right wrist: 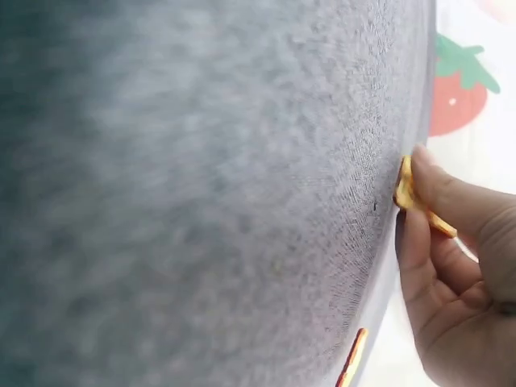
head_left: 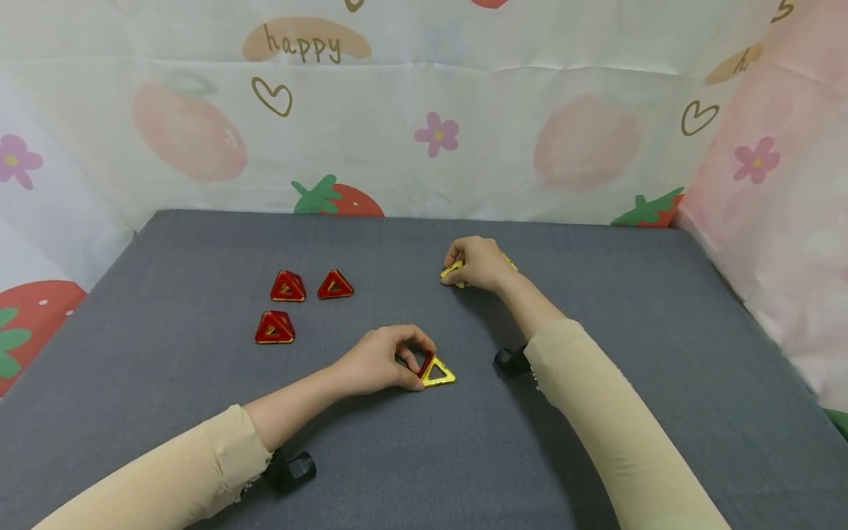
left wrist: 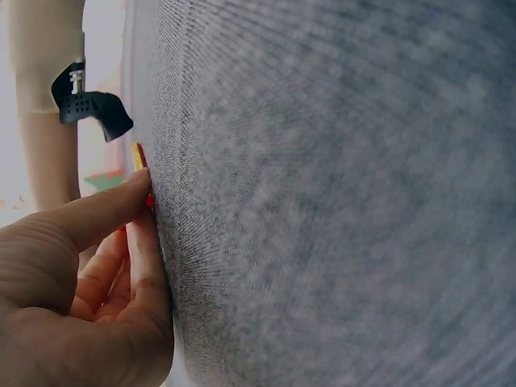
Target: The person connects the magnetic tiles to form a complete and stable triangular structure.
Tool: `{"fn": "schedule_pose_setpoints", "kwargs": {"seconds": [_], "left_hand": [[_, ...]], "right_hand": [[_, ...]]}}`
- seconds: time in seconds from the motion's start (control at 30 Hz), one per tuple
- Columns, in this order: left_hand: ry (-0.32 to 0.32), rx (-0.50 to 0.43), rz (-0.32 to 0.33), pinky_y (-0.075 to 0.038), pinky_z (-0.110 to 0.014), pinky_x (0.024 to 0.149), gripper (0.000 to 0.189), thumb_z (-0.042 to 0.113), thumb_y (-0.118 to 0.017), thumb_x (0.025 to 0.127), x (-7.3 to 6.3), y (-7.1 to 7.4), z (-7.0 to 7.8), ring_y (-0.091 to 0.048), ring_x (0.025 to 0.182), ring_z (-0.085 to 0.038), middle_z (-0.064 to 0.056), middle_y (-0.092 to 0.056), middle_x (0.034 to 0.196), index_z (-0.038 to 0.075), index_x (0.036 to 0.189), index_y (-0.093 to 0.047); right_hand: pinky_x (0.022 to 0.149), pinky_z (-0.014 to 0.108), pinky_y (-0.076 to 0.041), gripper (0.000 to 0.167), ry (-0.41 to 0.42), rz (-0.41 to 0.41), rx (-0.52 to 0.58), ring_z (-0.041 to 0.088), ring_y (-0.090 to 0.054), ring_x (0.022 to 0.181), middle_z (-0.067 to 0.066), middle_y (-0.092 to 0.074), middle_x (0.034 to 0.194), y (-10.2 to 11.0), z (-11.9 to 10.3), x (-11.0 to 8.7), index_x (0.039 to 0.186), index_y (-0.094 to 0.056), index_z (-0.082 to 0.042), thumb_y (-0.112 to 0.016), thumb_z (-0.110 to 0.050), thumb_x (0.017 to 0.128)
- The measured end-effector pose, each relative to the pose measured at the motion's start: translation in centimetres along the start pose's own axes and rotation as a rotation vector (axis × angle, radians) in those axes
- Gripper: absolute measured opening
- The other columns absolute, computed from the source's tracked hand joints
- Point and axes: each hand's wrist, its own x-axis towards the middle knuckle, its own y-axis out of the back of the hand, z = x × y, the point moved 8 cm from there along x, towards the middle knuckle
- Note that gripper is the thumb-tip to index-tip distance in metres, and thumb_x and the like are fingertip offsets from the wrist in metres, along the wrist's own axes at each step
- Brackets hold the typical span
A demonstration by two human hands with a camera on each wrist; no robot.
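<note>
My left hand (head_left: 384, 361) pinches a red triangular tile (head_left: 427, 364) low over the grey cloth, with a yellow open-centred triangular tile (head_left: 439, 373) right beside it. Whether these two tiles are joined I cannot tell. Farther back, my right hand (head_left: 486, 265) pinches another yellow triangular tile (right wrist: 405, 185) between thumb and fingers, close to the cloth. Part of a yellow piece (head_left: 510, 262) shows behind that hand. In the left wrist view the left hand (left wrist: 105, 266) covers most of its tile.
Three red pyramid-like pieces, a back left one (head_left: 288, 286), a back right one (head_left: 335, 285) and a front one (head_left: 274, 327), stand left on the grey-covered table (head_left: 165, 412). Another yellow-edged tile (right wrist: 352, 359) lies low in the right wrist view. A printed curtain (head_left: 371, 140) hangs behind.
</note>
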Motion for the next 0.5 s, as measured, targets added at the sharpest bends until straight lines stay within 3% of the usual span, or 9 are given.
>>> {"fn": "schedule_pose_setpoints", "kwargs": {"seconds": [0.17, 0.37, 0.5], "left_hand": [[0.000, 0.002, -0.001, -0.053, -0.024, 0.071, 0.044, 0.006, -0.083, 0.076, 0.0, 0.0, 0.0, -0.064, 0.077, -0.007, -0.008, -0.072, 0.089, 0.011, 0.116, -0.067], [0.001, 0.001, -0.005, -0.053, -0.023, 0.071, 0.044, 0.006, -0.083, 0.076, 0.0, 0.0, 0.0, -0.064, 0.077, -0.007, -0.008, -0.071, 0.091, 0.010, 0.117, -0.066], [0.000, 0.001, -0.006, -0.053, -0.023, 0.071, 0.044, 0.006, -0.083, 0.076, 0.0, 0.0, 0.0, -0.064, 0.077, -0.007, -0.008, -0.071, 0.091, 0.010, 0.117, -0.066]], "right_hand": [[0.065, 0.026, -0.057, 0.017, 0.027, -0.016, 0.097, 0.017, -0.069, 0.072, 0.010, -0.074, 0.095, 0.3, -0.4, -0.8, 0.105, -0.073, -0.012, -0.075, -0.018, 0.089], [0.076, 0.033, -0.060, 0.024, 0.042, -0.088, 0.175, 0.017, -0.074, 0.084, 0.009, -0.077, 0.104, 0.7, -0.8, -2.2, 0.117, -0.072, -0.014, -0.069, -0.018, 0.093], [0.078, 0.034, -0.060, 0.027, 0.064, -0.143, 0.209, 0.016, -0.074, 0.085, 0.008, -0.078, 0.100, 0.6, -1.0, -3.4, 0.120, -0.071, -0.013, -0.069, -0.018, 0.093]]}}
